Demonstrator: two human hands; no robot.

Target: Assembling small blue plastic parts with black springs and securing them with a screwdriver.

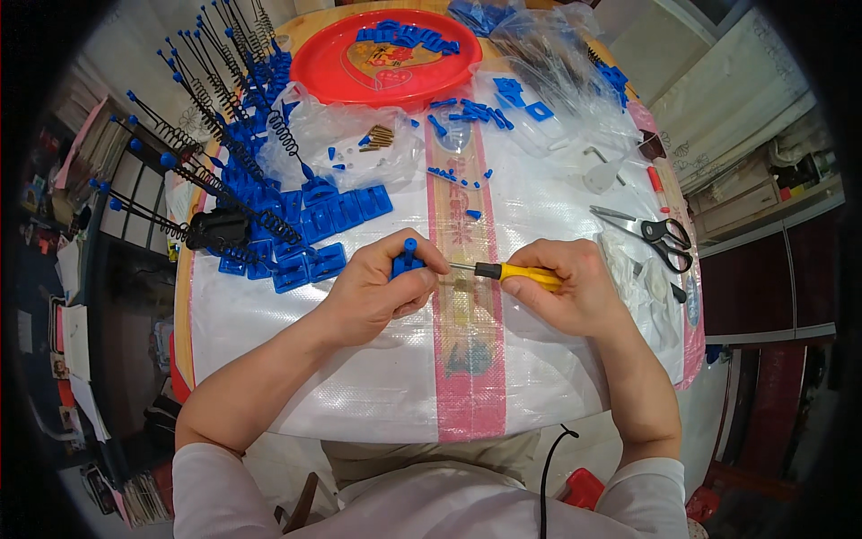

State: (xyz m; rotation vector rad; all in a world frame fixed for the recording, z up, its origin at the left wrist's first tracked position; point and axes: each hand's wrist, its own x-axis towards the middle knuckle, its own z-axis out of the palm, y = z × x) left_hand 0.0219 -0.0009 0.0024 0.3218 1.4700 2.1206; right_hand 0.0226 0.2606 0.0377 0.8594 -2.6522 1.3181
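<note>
Between the thumb and fingers of my left hand [382,283] is a blue plastic part [409,258] with a short round post sticking up. My right hand [567,286] is closed round the yellow handle of a screwdriver [521,275] with a black collar. Its metal shaft points left and reaches my left fingertips beside the blue part. Whether the tip sits in a screw is hidden by those fingers. Beyond my hands, a lone small blue cap [473,215] lies on the table cover, with several more small blue caps [458,176] farther off.
At the left stand many blue bases [346,211] with tall black springs [211,103]. A red tray [310,67] holding blue pieces is at the back. Brass-coloured screws [381,136] lie on a plastic bag [296,144]. Scissors [660,235], a red marker [656,184] and an Allen key [606,162] lie right.
</note>
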